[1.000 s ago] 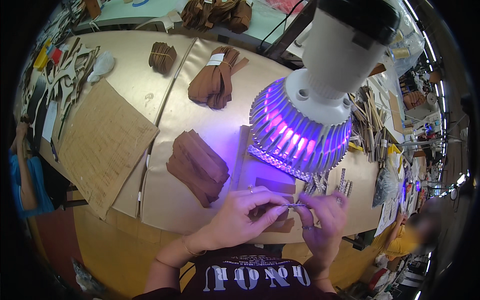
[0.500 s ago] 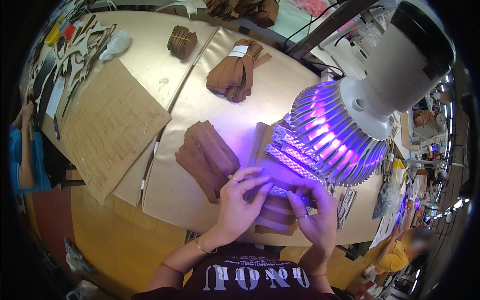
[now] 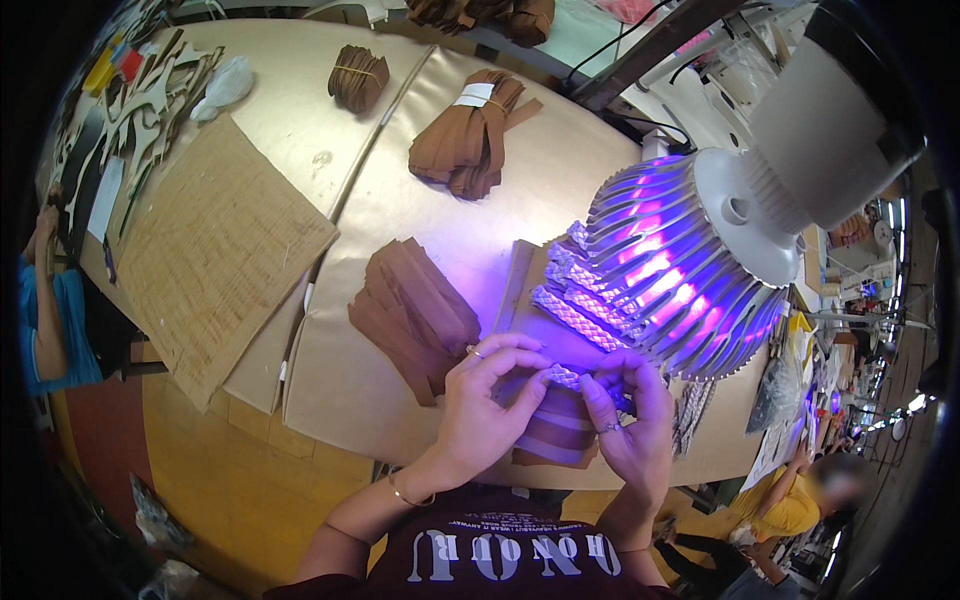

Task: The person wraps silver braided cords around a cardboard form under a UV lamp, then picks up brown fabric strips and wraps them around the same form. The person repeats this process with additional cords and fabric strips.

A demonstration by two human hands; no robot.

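Between my hands is a pale braided strip [image 3: 567, 377], lit violet. My left hand [image 3: 490, 400] pinches its left end between thumb and fingertips. On the other end, my right hand [image 3: 634, 415] is closed with thumb against fingers, covering part of the strip. Beneath them lie flat brown strips with a paler band [image 3: 556, 430], partly hidden by my hands. Just beyond, more braided strips [image 3: 580, 318] lie side by side under the lamp. A fanned stack of brown strips [image 3: 410, 318] rests left of my left hand.
A large finned lamp [image 3: 690, 270] glowing violet hangs close above my right hand. Farther back are a tied brown bundle [image 3: 462, 145] and a smaller banded one [image 3: 358, 80]. A brown board [image 3: 225, 260] lies left. People are at the far left [image 3: 60, 325] and lower right [image 3: 790, 505].
My hands have come slightly closer together along the braided strip, and less of it shows between them. At the lower right, more of the person's legs has come into view.
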